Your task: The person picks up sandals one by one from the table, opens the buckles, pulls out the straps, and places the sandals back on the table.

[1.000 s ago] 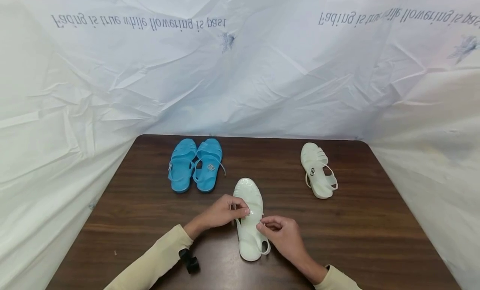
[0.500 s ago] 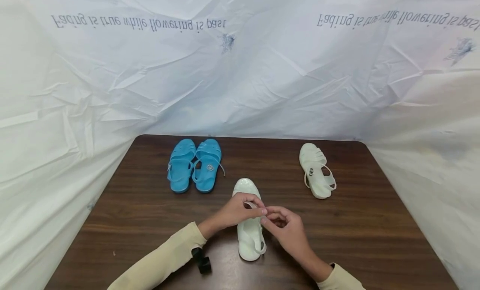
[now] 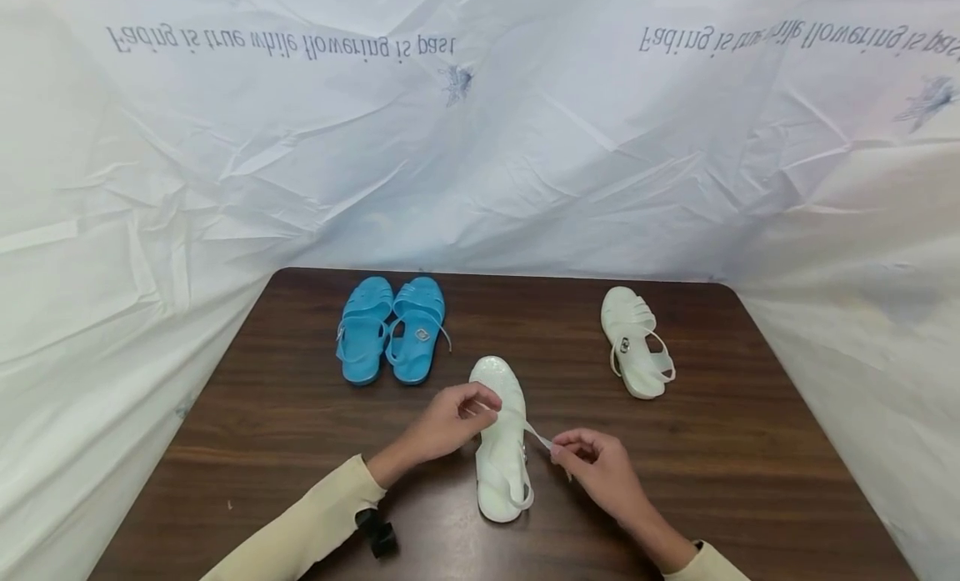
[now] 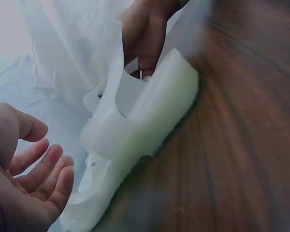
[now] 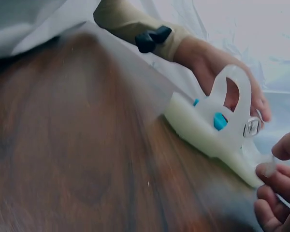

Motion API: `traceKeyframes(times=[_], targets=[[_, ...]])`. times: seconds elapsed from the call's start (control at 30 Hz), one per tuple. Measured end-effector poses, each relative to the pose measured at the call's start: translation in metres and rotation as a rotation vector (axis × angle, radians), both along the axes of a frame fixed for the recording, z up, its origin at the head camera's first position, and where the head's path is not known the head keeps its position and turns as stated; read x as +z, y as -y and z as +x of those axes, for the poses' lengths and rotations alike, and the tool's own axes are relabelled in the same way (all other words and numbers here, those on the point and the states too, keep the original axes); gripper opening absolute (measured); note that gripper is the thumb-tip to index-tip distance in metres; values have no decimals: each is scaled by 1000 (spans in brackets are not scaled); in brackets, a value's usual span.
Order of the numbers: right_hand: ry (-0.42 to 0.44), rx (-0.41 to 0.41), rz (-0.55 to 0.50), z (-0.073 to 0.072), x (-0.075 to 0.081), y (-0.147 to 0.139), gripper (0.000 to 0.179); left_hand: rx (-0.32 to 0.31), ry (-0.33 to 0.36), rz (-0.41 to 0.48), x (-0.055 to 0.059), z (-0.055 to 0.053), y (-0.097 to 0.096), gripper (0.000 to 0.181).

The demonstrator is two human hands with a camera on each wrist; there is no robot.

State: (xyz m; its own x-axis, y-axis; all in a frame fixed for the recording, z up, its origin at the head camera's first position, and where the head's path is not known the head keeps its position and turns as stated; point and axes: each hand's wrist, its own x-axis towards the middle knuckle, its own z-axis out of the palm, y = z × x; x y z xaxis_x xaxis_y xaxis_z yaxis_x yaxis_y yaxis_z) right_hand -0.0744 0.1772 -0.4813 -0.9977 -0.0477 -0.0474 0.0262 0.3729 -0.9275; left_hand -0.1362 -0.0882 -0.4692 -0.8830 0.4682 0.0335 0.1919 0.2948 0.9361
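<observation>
A white sandal (image 3: 497, 481) lies on the table in front of me, toe pointing away. My right hand (image 3: 600, 468) pinches the loose end of its ankle strap (image 3: 537, 435), which stretches out to the sandal's right. In the right wrist view the thumb and fingertips grip the strap end, and a silver buckle (image 5: 252, 127) shows on the sandal's side. Over the sandal's upper, toward its left side, my left hand (image 3: 453, 418) hovers with fingers loosely curled. The left wrist view shows nothing between those fingers (image 4: 43, 171), which are apart from the sandal.
A pair of blue sandals (image 3: 363, 348) lies side by side at the back left of the brown table (image 3: 712, 498). Another white sandal (image 3: 637, 348) lies at the back right. White plastic sheeting (image 3: 480, 172) hangs behind and along both sides.
My left hand reached right, met the right hand at the strap, then drew back left without it. The right hand now pulls the strap end out to the right.
</observation>
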Motion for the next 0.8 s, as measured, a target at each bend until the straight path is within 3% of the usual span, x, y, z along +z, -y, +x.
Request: traceKeyframes(times=[0.1,0.3,0.5,0.8], targets=[[-23,8,80,-2,-3,-2,4,-14,14,-18,-1,6,7,19],[-157,-10,215,-4,1,3,5,-12,22,-100,0,19,15,20],[-80,101,265,1,12,17,13,-20,33,-193,-2,30,19,26],[-49,194,305,3,16,32,25,-90,108,-178,-4,42,25,30]])
